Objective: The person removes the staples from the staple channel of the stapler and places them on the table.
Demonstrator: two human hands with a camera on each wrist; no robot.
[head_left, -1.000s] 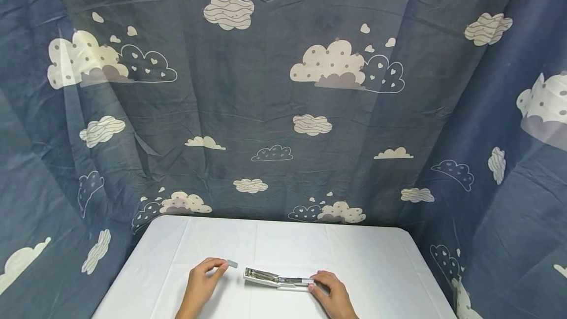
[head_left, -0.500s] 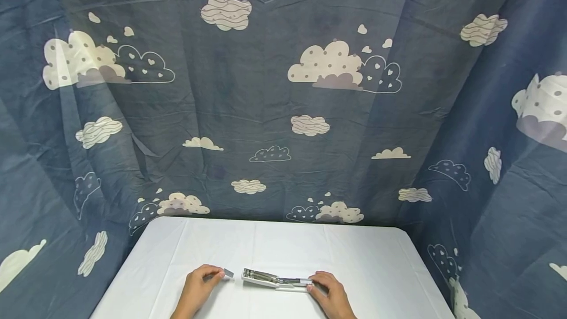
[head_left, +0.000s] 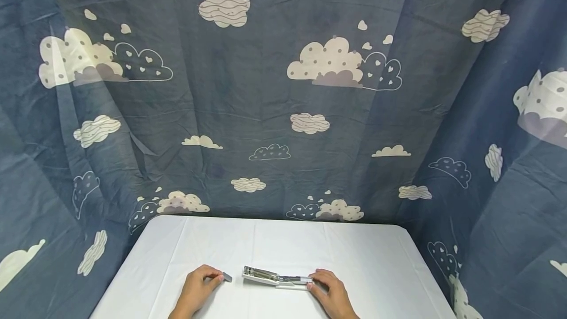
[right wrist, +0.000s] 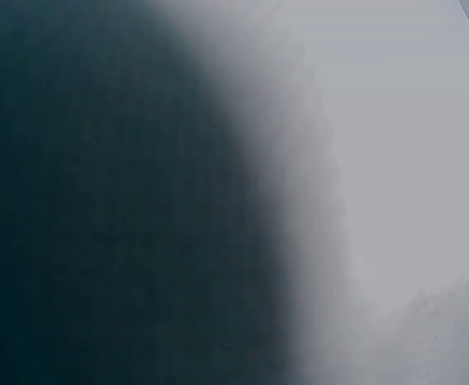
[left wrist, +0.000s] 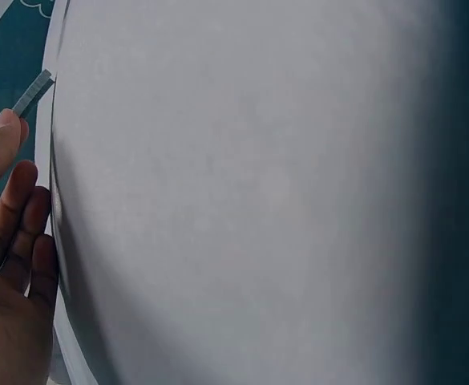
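Note:
An opened stapler (head_left: pixel 261 275) lies lengthwise on the white table in the head view, its metal inner parts facing up. My right hand (head_left: pixel 331 293) grips its right end between thumb and fingers. Just left of the stapler, apart from it, my left hand (head_left: pixel 196 289) pinches a short grey strip of staples (head_left: pixel 227 277) by one end. That staple strip (left wrist: pixel 32 94) sticks out past the thumb tip in the left wrist view, where the other fingers are slightly bent. The right wrist view is mostly blurred and does not show the grip.
The white tabletop (head_left: pixel 283 240) has rounded far corners. A dark blue curtain (head_left: pixel 266 87) with cloud prints hangs behind the table and along both sides.
My left hand has drawn the staple strip slightly left and nearer to me, and less of the strip shows past the fingertips. My right hand and the stapler stay in place.

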